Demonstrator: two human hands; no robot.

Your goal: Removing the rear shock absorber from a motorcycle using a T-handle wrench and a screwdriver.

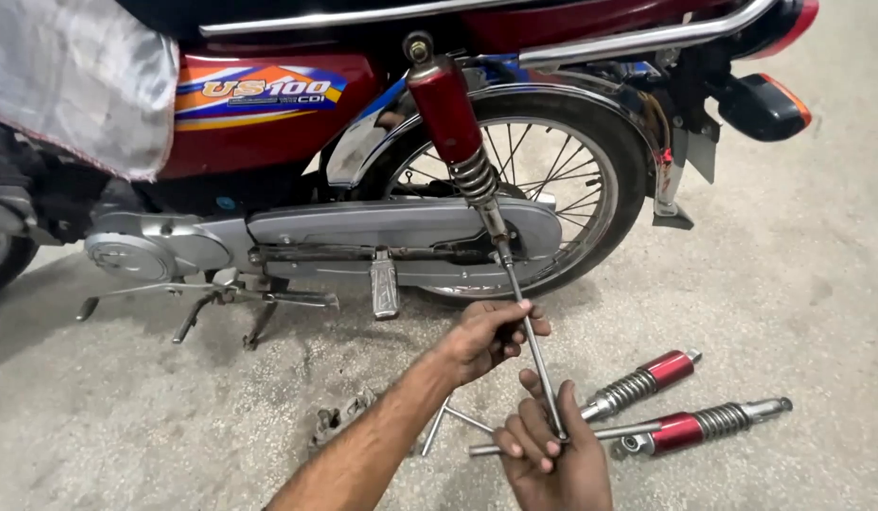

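Note:
A red motorcycle (268,123) stands side-on across the concrete floor. A red shock absorber (453,118) with a chrome spring hangs from its upper mount beside the rear wheel (552,170). A long thin metal rod (529,331) runs from the shock's lower end down towards me. My left hand (491,336) grips the rod at its middle. My right hand (552,449) holds its lower end, where a second bar (619,431) crosses near the floor. Whether that bar is joined to the rod is unclear.
Two loose red shock absorbers (642,378) (709,426) lie on the floor to the right of my hands. A three-armed wrench (448,421) and a dirty rag (339,421) lie to the left. A footpeg (384,284) and a grey plastic sheet (70,76) are on the bike.

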